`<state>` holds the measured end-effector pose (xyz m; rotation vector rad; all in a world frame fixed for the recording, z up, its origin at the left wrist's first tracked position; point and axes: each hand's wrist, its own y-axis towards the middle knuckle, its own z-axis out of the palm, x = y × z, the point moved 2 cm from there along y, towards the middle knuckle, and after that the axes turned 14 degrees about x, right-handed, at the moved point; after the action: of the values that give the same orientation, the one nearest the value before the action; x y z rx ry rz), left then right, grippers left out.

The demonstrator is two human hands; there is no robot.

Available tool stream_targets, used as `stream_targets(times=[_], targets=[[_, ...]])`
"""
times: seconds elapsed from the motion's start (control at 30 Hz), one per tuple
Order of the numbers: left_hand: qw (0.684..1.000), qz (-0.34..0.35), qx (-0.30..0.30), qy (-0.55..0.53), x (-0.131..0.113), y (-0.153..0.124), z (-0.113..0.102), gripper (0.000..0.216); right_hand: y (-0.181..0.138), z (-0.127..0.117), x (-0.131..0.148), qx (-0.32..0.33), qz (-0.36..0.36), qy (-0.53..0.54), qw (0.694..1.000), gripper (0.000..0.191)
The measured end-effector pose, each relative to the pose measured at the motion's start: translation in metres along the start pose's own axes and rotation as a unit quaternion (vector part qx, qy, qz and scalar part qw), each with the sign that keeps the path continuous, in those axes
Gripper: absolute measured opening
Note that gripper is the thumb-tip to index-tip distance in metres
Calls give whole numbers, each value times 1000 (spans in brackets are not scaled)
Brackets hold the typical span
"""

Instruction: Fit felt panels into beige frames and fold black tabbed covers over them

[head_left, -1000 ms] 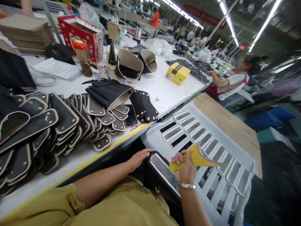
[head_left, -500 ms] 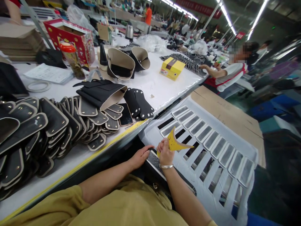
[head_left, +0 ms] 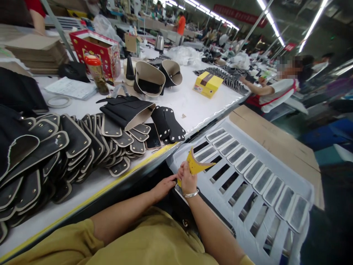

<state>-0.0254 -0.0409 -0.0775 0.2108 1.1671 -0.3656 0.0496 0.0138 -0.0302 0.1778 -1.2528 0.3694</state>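
Observation:
My right hand (head_left: 188,179) is closed around a curved yellow piece (head_left: 199,165) with a pale edge and small dark marks. It flares out above my fist, and a bit of yellow shows beneath the fingers. Close on its left is my left hand (head_left: 164,187), its fingers pressed together at the upper end of a long black-edged piece (head_left: 217,212). That piece slants across my lap, partly covered by my right forearm. What exactly the left fingertips pinch is hidden.
On the right stands a slatted grey rack (head_left: 237,191) with a row of grey-white panels (head_left: 253,169). Many black pale-edged panels (head_left: 74,138) cover the table at left, beside a black boot-like upper (head_left: 128,110). Farther back are a yellow box (head_left: 208,84) and a co-worker (head_left: 271,92).
My right hand has shifted left with the yellow piece, closer to my left hand. The camera view has turned slightly left, so the table and rack appear farther right.

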Motion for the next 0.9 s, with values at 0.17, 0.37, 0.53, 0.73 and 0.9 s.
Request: stream_targets(times=[0.17, 0.37, 0.53, 0.73, 0.9], targets=[[1000, -7, -14, 16, -2, -3, 0, 37, 0, 1, -7, 11, 23, -10, 1000, 35], [1000, -1, 3, 26, -5, 0, 3, 41, 8, -4, 7, -19, 33, 15, 999, 38], [1000, -17, 8, -9, -6, -4, -1, 44, -10, -26, 46, -64, 7, 60, 996, 34], [997, -61, 17, -46, -2, 6, -6, 50, -84, -139, 106, -140, 7, -23, 990, 39], [986, -105, 46, 118, -7, 11, 1, 53, -172, -265, 102, -326, 150, -300, 884, 29]])
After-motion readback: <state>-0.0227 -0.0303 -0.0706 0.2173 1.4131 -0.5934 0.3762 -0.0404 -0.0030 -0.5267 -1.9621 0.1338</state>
